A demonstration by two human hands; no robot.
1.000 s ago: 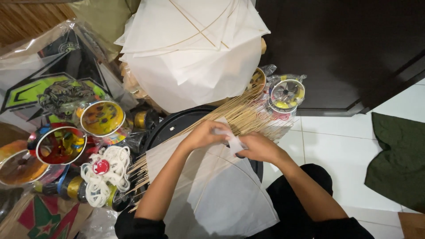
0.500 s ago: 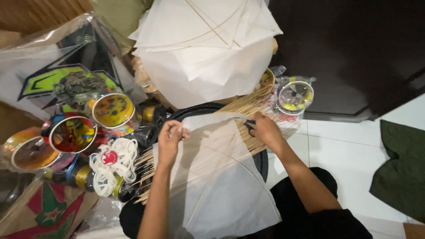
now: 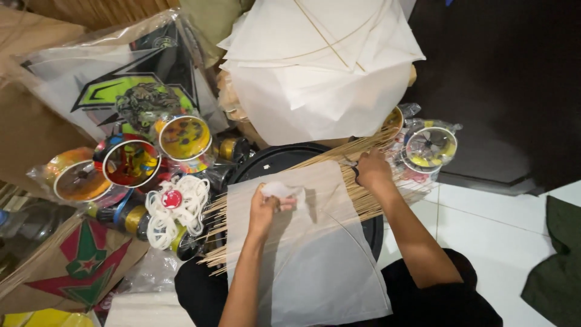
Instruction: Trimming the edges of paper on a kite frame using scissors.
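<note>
A white paper kite sheet (image 3: 315, 254) with thin bamboo spars lies over my lap and a black round tray (image 3: 275, 158). My left hand (image 3: 265, 209) presses a small white paper scrap (image 3: 279, 190) onto the sheet's upper left part. My right hand (image 3: 370, 171) rests at the sheet's upper right corner over a bundle of thin bamboo sticks (image 3: 363, 200); something dark shows in its fingers, too small to make out.
A stack of finished white kites (image 3: 321, 66) stands behind the tray. Colourful string spools (image 3: 130, 162) and a coil of white string (image 3: 178, 209) crowd the left. More spools (image 3: 430, 147) lie at the right. A dark green cloth (image 3: 557, 266) lies on white floor tiles.
My hands, together a second ago at the sheet's top edge, have moved apart. The left now presses a paper scrap down on the left; the right has gone to the upper right corner.
</note>
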